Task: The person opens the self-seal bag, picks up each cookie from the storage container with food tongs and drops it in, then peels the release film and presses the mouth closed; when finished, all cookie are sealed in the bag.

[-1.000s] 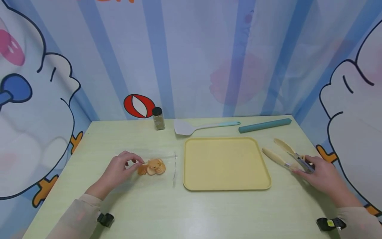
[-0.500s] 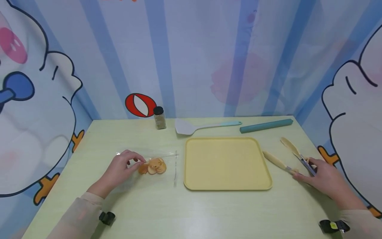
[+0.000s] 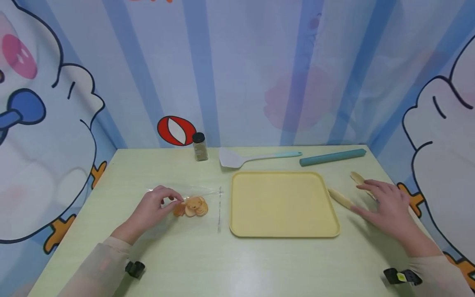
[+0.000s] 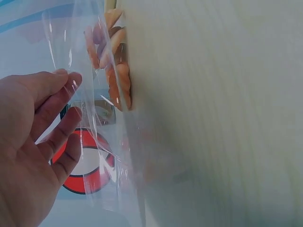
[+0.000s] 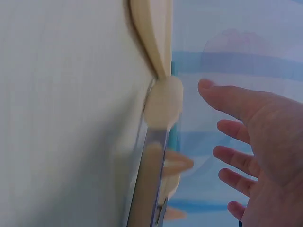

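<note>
On the worktop (image 3: 256, 264) lies a yellow tray (image 3: 282, 205); left of it, the left hand (image 3: 151, 209) pinches a clear bag (image 3: 200, 225); right of it, tongs (image 3: 340, 199) lie free below the spread right hand (image 3: 389, 212); biscuits (image 3: 194, 206) sit inside the bag.

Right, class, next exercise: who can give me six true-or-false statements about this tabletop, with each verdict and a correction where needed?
1. The left hand pinches the clear plastic bag. True.
2. The right hand grips the tongs. False: it is open, holding nothing.
3. The spatula lies beyond the yellow tray. True.
4. The black-capped jar lies sideways. False: it stands upright.
5. The cookies rest on the tray. False: they are in the bag.
6. The teal rod lies right of the spatula. True.
</note>
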The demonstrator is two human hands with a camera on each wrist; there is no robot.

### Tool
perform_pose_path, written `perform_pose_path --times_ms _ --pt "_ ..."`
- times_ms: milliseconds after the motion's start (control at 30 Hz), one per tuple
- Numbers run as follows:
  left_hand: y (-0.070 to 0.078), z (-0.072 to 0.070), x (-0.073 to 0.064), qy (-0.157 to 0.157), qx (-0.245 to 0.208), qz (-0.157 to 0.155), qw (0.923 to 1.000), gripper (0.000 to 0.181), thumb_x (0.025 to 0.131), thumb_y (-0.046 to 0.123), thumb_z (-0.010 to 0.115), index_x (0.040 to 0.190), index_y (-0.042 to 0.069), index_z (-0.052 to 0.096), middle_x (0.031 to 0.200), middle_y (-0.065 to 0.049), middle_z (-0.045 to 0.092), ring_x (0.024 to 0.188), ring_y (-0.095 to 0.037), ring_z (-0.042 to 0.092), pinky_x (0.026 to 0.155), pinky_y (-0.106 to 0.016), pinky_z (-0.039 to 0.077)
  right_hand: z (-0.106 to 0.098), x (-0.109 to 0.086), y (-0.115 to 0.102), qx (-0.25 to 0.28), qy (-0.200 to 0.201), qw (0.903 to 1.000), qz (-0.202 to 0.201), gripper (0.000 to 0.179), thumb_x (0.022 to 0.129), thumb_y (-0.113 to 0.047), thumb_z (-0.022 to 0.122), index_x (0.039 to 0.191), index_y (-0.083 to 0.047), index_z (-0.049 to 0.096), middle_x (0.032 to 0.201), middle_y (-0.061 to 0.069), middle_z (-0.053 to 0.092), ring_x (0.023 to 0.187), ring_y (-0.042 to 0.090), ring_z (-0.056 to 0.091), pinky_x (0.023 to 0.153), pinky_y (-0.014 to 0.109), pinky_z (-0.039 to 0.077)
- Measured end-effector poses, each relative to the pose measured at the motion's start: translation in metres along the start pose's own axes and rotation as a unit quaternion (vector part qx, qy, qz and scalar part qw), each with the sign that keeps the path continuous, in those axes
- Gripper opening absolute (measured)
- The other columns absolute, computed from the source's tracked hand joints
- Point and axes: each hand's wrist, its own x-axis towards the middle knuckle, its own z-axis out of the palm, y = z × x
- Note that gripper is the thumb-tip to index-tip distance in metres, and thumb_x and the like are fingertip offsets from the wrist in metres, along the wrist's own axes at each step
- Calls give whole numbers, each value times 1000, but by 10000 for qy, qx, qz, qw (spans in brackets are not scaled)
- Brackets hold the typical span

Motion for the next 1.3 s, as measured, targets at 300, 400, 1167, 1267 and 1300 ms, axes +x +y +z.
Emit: perform_pose_path --times_ms 300,400,1167,1267,1300 --pt "6 -2 5 -51 155 -37 9999 11 96 12 73 102 20 77 105 0 71 102 -26 60 80 -38 50 17 24 -41 537 -63 9960 -705 45 81 -18 87 122 -8 69 138 23 57 130 51 42 101 76 19" --pt "7 -2 7 -104 187 -105 9997 10 96 14 73 103 20 77 106 0 71 103 -27 60 81 -38 50 23 32 -56 744 -91 9930 -909 42 84 -17 85 122 -8 70 136 21 60 128 47 47 101 73 21" --pt "12 -9 23 -939 633 -614 9917 6 95 19 76 101 22 77 107 0 71 105 -25 59 91 -45 53 75 92 -166 1591 -1367 9607 -1820 35 95 -24 76 127 -11 69 134 9 66 134 34 53 110 63 24" --pt "13 -12 27 -1103 718 -620 9894 5 95 19 76 99 22 77 104 2 72 103 -24 59 90 -44 53 83 99 -180 1630 -1500 9555 -1948 34 96 -24 75 127 -10 69 132 8 67 134 34 53 110 64 26" --pt "12 -13 28 -1148 742 -614 9887 5 95 19 76 98 23 77 103 3 72 103 -23 59 90 -44 53 86 101 -185 1633 -1544 9537 -1999 34 96 -24 75 126 -10 70 131 7 67 134 34 54 110 64 27"
